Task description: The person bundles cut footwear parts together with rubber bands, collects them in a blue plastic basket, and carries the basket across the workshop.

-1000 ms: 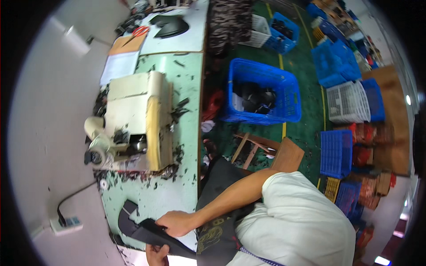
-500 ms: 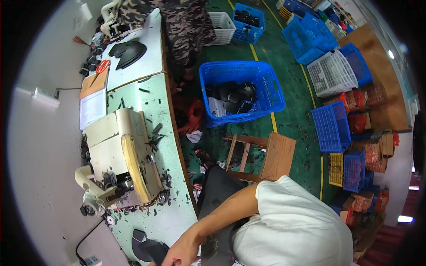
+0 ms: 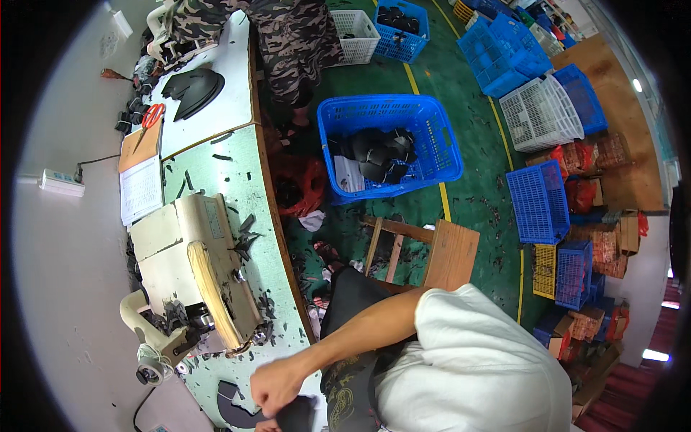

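My right hand (image 3: 277,387) is closed above the near end of the pale green table (image 3: 209,371); what its fingers hold, if anything, is hidden. Below it, at the picture's lower edge, only a few fingertips of my left hand (image 3: 268,426) show. They are closed at the edge of a flat black piece (image 3: 296,414). Beside them a flat, curved black piece (image 3: 234,407) lies on the tabletop. A worn cream sewing-type machine (image 3: 191,266) stands just beyond, with black scraps scattered around it.
A blue basket (image 3: 439,155) of black pieces stands on the green floor, near a wooden stool (image 3: 450,255). Red-handled scissors (image 3: 152,115) and curved black pieces (image 3: 194,90) lie farther along the tables. A person in camouflage clothing (image 3: 299,43) is at the far table. Crates (image 3: 536,205) line the right side.
My right hand has lifted away from the lower edge and moved up and left. The blurred black piece is no longer in front of it; a black piece now shows below it. The view has shifted slightly.
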### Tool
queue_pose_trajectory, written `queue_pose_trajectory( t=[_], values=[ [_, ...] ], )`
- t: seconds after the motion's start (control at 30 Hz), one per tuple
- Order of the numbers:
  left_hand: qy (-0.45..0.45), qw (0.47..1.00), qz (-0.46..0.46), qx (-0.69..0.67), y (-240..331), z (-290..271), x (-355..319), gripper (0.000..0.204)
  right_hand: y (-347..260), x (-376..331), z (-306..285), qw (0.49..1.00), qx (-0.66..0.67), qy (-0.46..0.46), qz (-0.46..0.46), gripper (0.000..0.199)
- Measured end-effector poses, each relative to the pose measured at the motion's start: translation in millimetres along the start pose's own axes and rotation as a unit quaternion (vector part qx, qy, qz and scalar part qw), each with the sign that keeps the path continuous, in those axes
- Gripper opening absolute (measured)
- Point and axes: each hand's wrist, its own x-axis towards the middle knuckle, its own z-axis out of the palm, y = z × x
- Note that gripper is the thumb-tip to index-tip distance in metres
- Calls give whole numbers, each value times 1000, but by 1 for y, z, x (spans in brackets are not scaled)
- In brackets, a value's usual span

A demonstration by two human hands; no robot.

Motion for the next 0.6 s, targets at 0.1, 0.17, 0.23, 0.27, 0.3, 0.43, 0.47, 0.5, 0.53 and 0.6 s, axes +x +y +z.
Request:
queue_pose_trajectory(
  t=[0.1,0.17,0.23,0.27,0.3,0.43,0.47,0.5,0.53,0.6],
  values=[
    [14,995,29,-90,-14,-17,18,41,14,-34,0,989,122,47,-68,22],
    [148,977,41,150,-55,-62,40,28,3,-48,7,934,353,-24,42,23],
    [147,946,145,250,-36,-30,62,25,-6,-57,-7,862,502,-16,72,41],
    [146,895,244,344,-18,-5,77,22,-9,-59,-4,899,432,-1,65,44],
    [143,824,338,431,-1,17,91,21,-13,-63,1,931,359,14,56,48],
    [218,946,193,140,40,52,141,25,-24,-94,0,945,-104,309,19,55],
    [197,956,191,103,46,62,149,23,-15,-105,-7,870,-234,435,-13,56],
    [152,972,179,-2,49,79,151,22,-6,-114,-13,760,-355,543,-45,57],
    [121,974,184,-46,50,96,160,22,2,-122,-9,797,-217,563,-29,56],
    [71,975,202,-65,52,117,167,29,15,-138,-5,849,125,507,76,56]
  ],
)
